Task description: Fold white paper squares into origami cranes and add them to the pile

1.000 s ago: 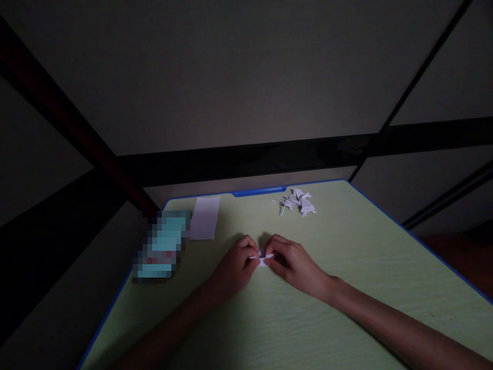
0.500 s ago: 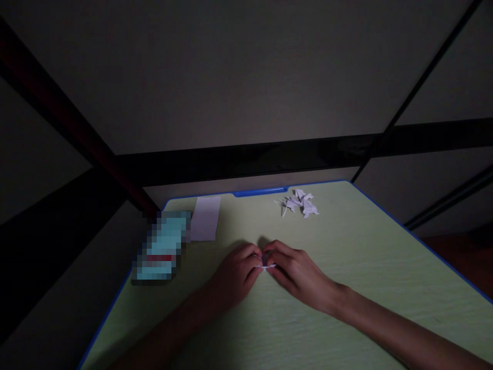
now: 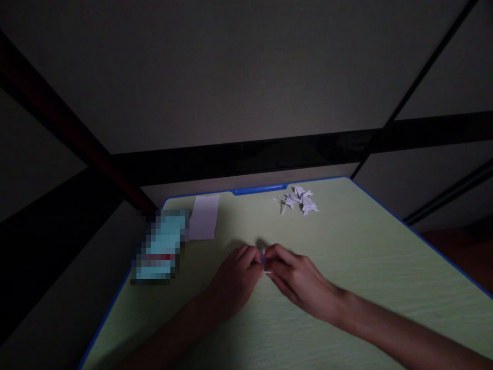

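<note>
Open room between right hand and the blue edge of the surface! Left hand faces it, both grips pinching one small folded paper, centrally; beyond, one flat sheet, at least three paper shapes.

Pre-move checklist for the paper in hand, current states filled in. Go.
1. Left hand on the small white paper: ok, fingers at its left side.
2. Right hand on it too: ok, fingers at its right side.
3. Folds lined up: cannot tell, fingers cover most of it.
4. White sheet apart from both hands: ok, lies farther back, to the left.
5. Folded paper pieces apart from both hands: ok, grouped near the far edge.
6. Light for seeing creases: not ok, the picture is dim.
</note>
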`<state>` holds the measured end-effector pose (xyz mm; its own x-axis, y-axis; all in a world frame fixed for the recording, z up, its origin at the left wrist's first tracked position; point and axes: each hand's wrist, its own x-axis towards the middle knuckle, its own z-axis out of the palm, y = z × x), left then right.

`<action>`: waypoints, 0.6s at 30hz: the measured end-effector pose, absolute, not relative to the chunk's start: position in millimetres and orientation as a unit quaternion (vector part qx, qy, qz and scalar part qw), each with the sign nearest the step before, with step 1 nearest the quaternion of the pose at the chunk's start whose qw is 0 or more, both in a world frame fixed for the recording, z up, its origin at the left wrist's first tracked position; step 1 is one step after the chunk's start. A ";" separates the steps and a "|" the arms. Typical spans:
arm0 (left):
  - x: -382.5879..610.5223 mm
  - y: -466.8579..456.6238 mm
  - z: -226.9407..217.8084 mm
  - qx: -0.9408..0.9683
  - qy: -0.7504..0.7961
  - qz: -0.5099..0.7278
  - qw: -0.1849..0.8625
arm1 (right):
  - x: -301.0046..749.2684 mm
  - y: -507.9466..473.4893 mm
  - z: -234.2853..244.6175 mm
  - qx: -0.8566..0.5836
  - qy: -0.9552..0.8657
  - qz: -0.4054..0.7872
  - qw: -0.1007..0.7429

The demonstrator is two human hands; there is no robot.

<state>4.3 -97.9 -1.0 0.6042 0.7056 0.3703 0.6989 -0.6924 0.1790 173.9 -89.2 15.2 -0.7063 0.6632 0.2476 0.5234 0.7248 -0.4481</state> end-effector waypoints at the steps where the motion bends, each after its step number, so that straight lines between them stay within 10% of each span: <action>1: 5.4 -97.7 0.5 0.892 0.397 0.213 0.027 | 174.3 -89.0 15.4 -0.330 -0.903 0.190 0.200; 18: 2.8 -80.8 12.2 0.756 0.497 0.221 0.366 | 167.3 -75.9 13.2 -0.362 -0.871 0.257 0.209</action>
<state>2.8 -80.8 12.2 0.4091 0.9120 -0.0290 0.5885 -0.2395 0.7722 167.3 -75.9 13.2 -0.6507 0.7379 0.1791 0.5230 0.6066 -0.5988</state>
